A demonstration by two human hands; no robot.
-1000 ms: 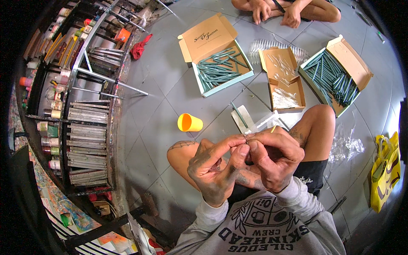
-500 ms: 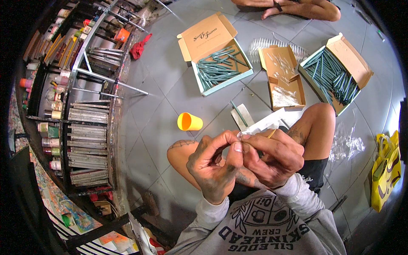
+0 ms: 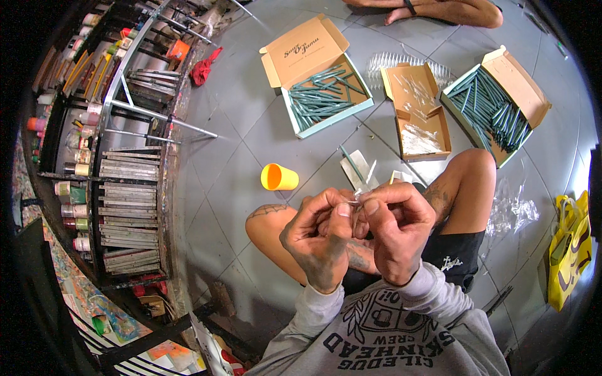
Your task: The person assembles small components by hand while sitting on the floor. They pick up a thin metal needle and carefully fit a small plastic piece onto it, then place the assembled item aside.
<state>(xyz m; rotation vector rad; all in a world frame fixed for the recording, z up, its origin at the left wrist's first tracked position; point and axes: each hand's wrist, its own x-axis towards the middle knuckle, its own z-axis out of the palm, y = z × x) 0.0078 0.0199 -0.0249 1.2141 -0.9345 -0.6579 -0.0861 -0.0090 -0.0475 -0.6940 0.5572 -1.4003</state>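
My left hand [image 3: 321,235] and my right hand [image 3: 399,227] meet in front of my lap. Thumb and forefinger of each pinch a small clear plastic piece [image 3: 356,200], too small to make out fully. The end of a thin yellowish thing [image 3: 396,178] shows behind my right fingers; whether they grip it is hidden. Just beyond my hands, a dark green stick [image 3: 352,164] lies on a white card [image 3: 364,161] on the floor. A yellow cup [image 3: 279,177] lies on its side to the left of my hands.
Open boxes hold dark green sticks, one box [image 3: 331,125] ahead, another [image 3: 539,106] at right. Between them a brown box [image 3: 446,145] holds clear slivers. Crumpled clear plastic [image 3: 517,215] and a yellow bag [image 3: 567,254] lie right. Left stands a paint shelf [image 3: 97,188]; a person's arm [image 3: 461,14] shows beyond.
My right hand has turned and shifted slightly left, its thumb now raised against the forefinger. The white sheet seen beyond it now shows much less. My left hand has barely moved.
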